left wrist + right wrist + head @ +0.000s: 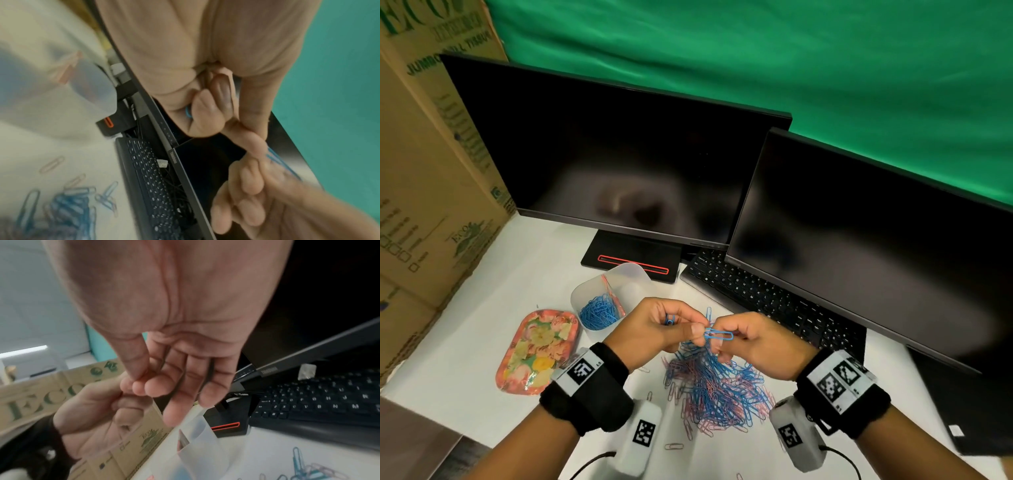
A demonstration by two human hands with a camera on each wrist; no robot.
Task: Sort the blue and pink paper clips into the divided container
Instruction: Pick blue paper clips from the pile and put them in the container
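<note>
A mixed pile of blue and pink paper clips (719, 387) lies on the white desk below both hands. The translucent divided container (635, 274) stands beyond it, to the left; a heap of blue clips (597, 313) fills its left compartment, beside a pink divider. My left hand (690, 323) hovers above the pile, fingers curled round a few blue clips (188, 112). My right hand (724, 330) meets it fingertip to fingertip and pinches one blue clip (720, 335), which the left thumb also touches. In the right wrist view the pinched clip is hidden by the fingers.
A flowered tray (539, 349) lies left of the pile. Two dark monitors stand behind, with a black keyboard (767, 298) under the right one and a monitor foot (633, 260) just behind the container. A cardboard box (431, 171) walls off the left side. A few stray clips lie near the desk's front edge.
</note>
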